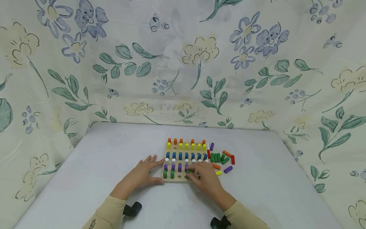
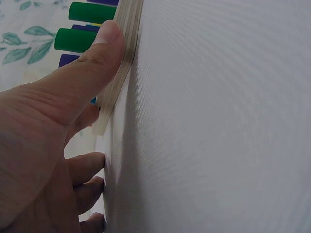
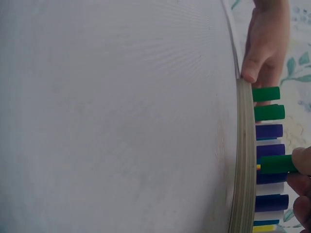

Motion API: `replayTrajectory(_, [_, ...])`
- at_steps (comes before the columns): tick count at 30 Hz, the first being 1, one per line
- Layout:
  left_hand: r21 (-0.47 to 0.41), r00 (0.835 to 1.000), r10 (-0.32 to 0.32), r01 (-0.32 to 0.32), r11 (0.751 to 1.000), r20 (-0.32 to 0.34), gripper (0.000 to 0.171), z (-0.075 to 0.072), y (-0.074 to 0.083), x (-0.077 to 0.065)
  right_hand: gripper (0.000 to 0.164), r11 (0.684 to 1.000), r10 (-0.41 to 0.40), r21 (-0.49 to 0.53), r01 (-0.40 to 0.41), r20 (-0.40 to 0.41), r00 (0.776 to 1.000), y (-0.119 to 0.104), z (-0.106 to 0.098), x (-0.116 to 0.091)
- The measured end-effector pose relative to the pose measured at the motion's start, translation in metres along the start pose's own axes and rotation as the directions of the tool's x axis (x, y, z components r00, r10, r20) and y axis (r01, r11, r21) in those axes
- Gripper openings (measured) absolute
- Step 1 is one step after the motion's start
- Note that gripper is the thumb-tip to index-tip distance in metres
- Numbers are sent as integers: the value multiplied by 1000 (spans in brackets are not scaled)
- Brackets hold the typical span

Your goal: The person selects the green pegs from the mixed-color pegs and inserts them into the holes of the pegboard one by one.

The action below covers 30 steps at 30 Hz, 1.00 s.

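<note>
A wooden pegboard (image 1: 172,180) lies on the table, holding rows of orange, yellow, blue, white, purple and green pegs. My left hand (image 1: 142,173) rests at its left side with fingers spread, thumb touching the front left corner. In the left wrist view the thumb (image 2: 97,60) lies along the board's edge beside the green pegs (image 2: 77,40). Between thumb and fingertips my right hand (image 1: 206,178) pinches a green peg (image 3: 277,164). That peg is over the front row, to the right of two standing green pegs (image 1: 168,174). The right palm covers part of the board's right side.
Loose pegs lie right of the board: several green pegs (image 1: 218,157), a red peg (image 1: 233,159), a purple peg (image 1: 228,169) and a yellow peg (image 1: 218,173) among them. A patterned curtain (image 1: 177,63) hangs behind the white table (image 1: 120,140).
</note>
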<state>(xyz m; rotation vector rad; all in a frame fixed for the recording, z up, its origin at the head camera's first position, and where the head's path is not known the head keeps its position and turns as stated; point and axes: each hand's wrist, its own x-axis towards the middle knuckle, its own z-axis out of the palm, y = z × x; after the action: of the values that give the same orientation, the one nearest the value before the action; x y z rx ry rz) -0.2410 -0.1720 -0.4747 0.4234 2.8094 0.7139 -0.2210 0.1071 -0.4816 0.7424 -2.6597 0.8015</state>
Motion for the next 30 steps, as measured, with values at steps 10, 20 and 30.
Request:
replayTrajectory(10, [1, 1000, 11, -11, 1000, -6, 93, -1, -1, 0, 20, 999, -18, -29, 19, 25, 1000, -8, 5, 5])
replayTrajectory(20, [0, 1000, 13, -13, 1000, -6, 92, -2, 1, -2, 21, 999, -24, -22, 24, 43, 999, -13, 10, 9])
replayTrajectory(30, [2, 1000, 18, -18, 1000, -9, 92, -2, 0, -3, 22, 998, -23, -53, 27, 59, 998, -17, 12, 10])
